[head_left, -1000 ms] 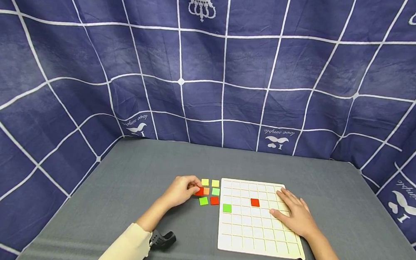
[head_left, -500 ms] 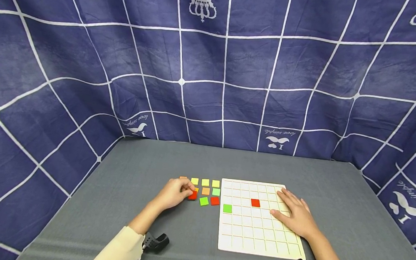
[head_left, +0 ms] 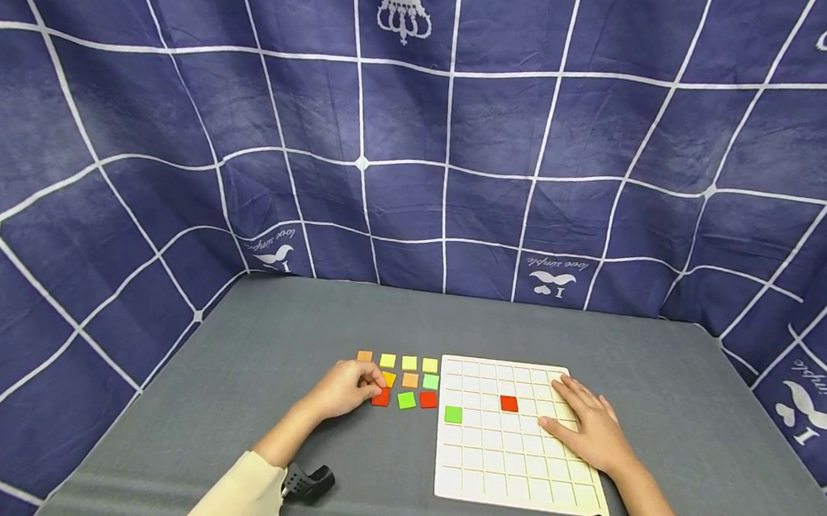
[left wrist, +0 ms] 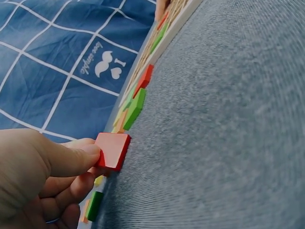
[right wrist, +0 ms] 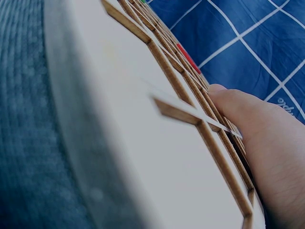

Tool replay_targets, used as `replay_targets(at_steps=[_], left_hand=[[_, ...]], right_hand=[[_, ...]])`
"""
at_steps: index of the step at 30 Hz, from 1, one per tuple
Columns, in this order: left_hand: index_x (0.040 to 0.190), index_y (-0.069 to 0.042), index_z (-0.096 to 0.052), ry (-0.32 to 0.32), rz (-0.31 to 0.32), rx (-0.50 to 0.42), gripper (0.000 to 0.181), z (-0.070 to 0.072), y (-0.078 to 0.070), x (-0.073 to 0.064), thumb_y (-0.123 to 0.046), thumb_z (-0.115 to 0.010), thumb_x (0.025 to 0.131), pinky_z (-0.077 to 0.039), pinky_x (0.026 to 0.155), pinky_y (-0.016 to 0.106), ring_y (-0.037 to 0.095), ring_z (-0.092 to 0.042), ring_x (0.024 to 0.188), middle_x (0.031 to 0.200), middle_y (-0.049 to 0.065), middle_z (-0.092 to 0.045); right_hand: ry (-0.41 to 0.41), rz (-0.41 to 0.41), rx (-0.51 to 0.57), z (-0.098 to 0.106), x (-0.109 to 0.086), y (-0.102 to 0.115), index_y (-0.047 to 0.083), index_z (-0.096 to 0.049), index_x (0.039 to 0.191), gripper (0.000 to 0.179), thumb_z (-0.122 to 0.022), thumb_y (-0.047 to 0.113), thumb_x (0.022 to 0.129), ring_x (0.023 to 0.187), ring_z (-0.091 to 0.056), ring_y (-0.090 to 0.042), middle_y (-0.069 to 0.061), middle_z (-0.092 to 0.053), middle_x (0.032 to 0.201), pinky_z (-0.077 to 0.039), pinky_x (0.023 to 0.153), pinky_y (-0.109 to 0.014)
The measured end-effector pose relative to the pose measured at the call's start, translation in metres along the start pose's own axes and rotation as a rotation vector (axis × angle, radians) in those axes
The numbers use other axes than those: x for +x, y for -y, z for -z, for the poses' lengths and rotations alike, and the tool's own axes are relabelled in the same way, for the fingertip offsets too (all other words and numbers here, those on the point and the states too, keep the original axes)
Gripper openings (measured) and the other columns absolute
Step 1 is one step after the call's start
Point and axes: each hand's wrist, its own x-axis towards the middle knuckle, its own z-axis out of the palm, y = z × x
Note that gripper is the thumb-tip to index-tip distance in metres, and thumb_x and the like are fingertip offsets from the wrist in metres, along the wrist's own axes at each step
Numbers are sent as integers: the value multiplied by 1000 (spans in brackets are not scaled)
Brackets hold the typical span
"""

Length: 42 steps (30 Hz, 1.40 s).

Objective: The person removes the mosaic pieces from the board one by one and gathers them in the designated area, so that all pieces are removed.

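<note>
My left hand [head_left: 345,389] pinches a red square tile [left wrist: 113,150] between thumb and fingers. In the head view this tile is at the front-left of a cluster of loose coloured tiles. Beside it lie a bright green tile [head_left: 406,400] and another red tile [head_left: 428,400]. My right hand [head_left: 585,431] rests with spread fingers on the right side of a white grid board [head_left: 485,485]. Set in the board's cells are a red tile [head_left: 509,403] and a green tile [head_left: 453,415]. Whether the pinched tile touches the table is unclear.
Behind lie yellow tiles [head_left: 409,363], orange tiles [head_left: 410,381] and a pale green tile [head_left: 431,382]. A dark green tile [left wrist: 95,206] shows below my left fingers. Grey cloth [head_left: 288,312] covers the table, with a blue checked curtain [head_left: 397,198] beyond.
My left hand has moved left and slightly toward me with the red tile, uncovering yellow and orange tiles behind it. The right hand stays on the board.
</note>
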Motion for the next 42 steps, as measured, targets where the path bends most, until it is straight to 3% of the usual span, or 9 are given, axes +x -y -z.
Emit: replay_targets(at_steps=[10, 17, 20, 33, 42], left_hand=[[84, -8, -69, -24, 17, 17, 6, -5, 0, 0, -4, -72, 86, -43, 59, 25, 5, -49, 62, 73, -8, -60], [83, -9, -69, -39, -7, 34, 7, -6, 0, 0, -3, -72, 86, -44, 61, 25, 6, -52, 65, 75, -6, -62], [85, -7, -69, -33, 15, 33, 4, -4, -1, 2, -4, -71, 87, -45, 63, 25, 8, -53, 68, 77, -6, -63], [88, -5, -70, 0, -32, 33, 2, -7, -18, 16, -4, -70, 87, -46, 73, 31, 7, -53, 68, 77, -6, -63], [92, -7, -69, 23, -70, 4, 5, -19, -31, 27, -5, -69, 88, -44, 62, 24, 6, -52, 68, 78, -6, -62]], right_hand=[[-8, 9, -3, 0, 0, -1, 2, -48, 142, 73, -69, 45, 86, 134, -34, -45, -23, -41, 147, -16, 104, -67], [-10, 5, -7, -1, 0, -2, 2, -48, 142, 73, -69, 45, 86, 134, -34, -45, -23, -41, 147, -16, 104, -67], [-8, 2, -9, -1, 0, -2, 2, -48, 142, 74, -69, 45, 86, 134, -34, -45, -23, -40, 147, -15, 104, -67], [-6, 7, 1, 0, 1, 0, 2, -47, 142, 74, -68, 46, 87, 135, -34, -45, -22, -40, 147, -15, 104, -67], [-4, 5, 3, 1, 0, 1, 2, -47, 142, 73, -69, 45, 87, 135, -33, -45, -22, -40, 148, -14, 105, -67]])
